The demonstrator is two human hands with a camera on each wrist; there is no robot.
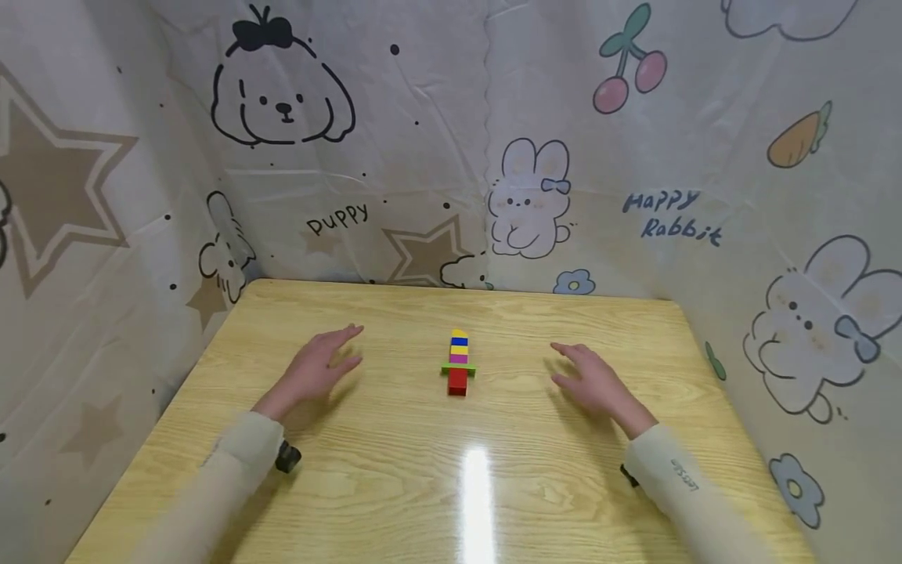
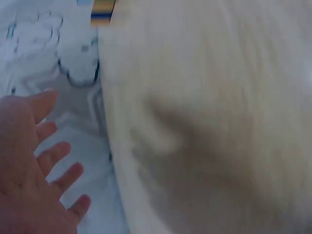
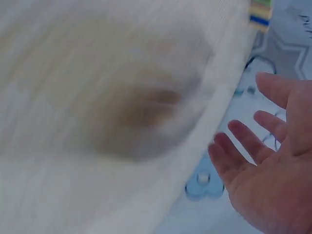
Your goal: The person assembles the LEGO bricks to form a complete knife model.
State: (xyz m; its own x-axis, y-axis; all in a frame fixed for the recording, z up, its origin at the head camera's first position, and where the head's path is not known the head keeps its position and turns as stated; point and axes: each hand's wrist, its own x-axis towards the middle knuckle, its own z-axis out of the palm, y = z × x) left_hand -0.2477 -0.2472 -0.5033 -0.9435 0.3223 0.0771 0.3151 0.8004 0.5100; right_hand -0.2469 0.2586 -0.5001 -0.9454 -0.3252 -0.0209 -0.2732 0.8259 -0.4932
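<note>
A small stack of toy building blocks point(image 1: 459, 360) lies in the middle of the table, shaped like a little sword. Its near end is red, then come a wider green crosspiece, purple, yellow and blue bands, and a rounded yellow tip. To its left my left hand point(image 1: 317, 364) hovers over the tabletop, fingers spread and holding nothing. On the other side my right hand point(image 1: 590, 379) is held the same way, apart from the blocks. Both wrist views show relaxed fingers point(image 2: 61, 156) and bare palms, with part of the colored blocks point(image 3: 260, 17) blurred at the top edge.
The wooden table point(image 1: 395, 478) has a bright light reflection near its front. A printed curtain point(image 1: 423, 157) with puppies, rabbits and stars rises behind the table and along both sides. Dark wrist devices point(image 1: 287, 456) sit at the sleeve cuffs.
</note>
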